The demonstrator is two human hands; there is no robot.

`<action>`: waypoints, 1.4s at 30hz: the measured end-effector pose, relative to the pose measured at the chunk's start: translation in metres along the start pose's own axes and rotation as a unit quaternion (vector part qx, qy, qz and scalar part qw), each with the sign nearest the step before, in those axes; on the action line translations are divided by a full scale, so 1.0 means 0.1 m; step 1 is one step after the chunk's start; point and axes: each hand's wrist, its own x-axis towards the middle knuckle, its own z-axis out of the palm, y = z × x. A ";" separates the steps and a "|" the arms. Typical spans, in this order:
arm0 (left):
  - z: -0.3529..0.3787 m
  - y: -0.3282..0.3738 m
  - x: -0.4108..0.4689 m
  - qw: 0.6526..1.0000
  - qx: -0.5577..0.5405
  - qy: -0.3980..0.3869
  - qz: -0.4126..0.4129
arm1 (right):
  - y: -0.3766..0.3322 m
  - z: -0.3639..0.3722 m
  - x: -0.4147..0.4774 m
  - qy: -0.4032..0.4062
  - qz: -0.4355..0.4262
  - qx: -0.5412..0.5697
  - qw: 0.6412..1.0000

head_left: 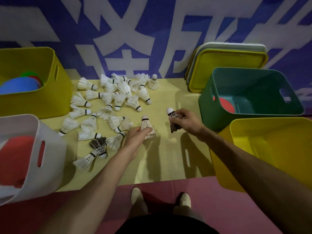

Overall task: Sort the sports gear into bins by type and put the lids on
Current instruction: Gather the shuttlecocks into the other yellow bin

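Several white shuttlecocks [108, 105] lie scattered on the pale yellow mat [168, 157]. One dark-feathered shuttlecock [98, 146] rests among them near the front. My left hand [136, 136] holds a white shuttlecock [146, 124], cork end up. My right hand [187, 121] grips a dark-feathered shuttlecock [173, 115], also cork up, above the mat near the green bin [249, 95]. An empty yellow bin [270, 149] stands by my right forearm.
A yellow bin [33, 102] at the far left holds coloured discs. A white bin [33, 157] at the near left holds red items. The green bin holds a red disc. Stacked lids [228, 65] lean on the blue wall behind it. My feet stand on pink floor.
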 end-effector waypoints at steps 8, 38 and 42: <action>0.71 0.56 -0.64 0.989 -0.112 -0.060 0.082 | 0.16 -0.99 -0.21 -0.004 -0.035 0.114 0.993; 2.61 0.67 -1.41 0.986 0.078 -0.015 0.148 | 1.90 -2.13 -0.37 -0.178 0.072 0.107 0.976; 2.80 0.66 -1.37 0.971 0.175 -0.005 0.164 | 1.74 -2.29 -0.50 -0.201 0.030 0.245 0.948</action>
